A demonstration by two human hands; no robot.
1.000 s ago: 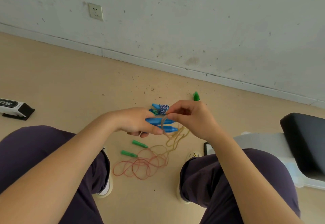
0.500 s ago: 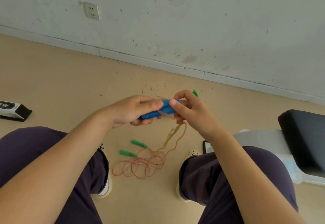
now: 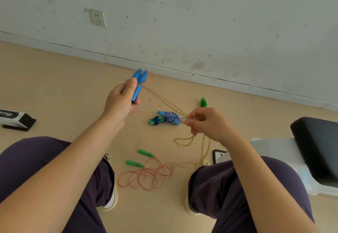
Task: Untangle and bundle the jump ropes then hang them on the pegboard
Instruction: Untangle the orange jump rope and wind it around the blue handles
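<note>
Beige floor meets a scuffed white wall. Raised toward the wall, the left hand (image 3: 120,101) grips a pair of blue handles (image 3: 138,84), fingers curled round them. Their yellow cord (image 3: 164,101) runs taut across to the right hand (image 3: 206,123), pinched between thumb and fingertips. Between the hands lies a bundled blue rope (image 3: 169,117); nearer the person, green handles (image 3: 140,158) and a red cord (image 3: 146,177).
</note>
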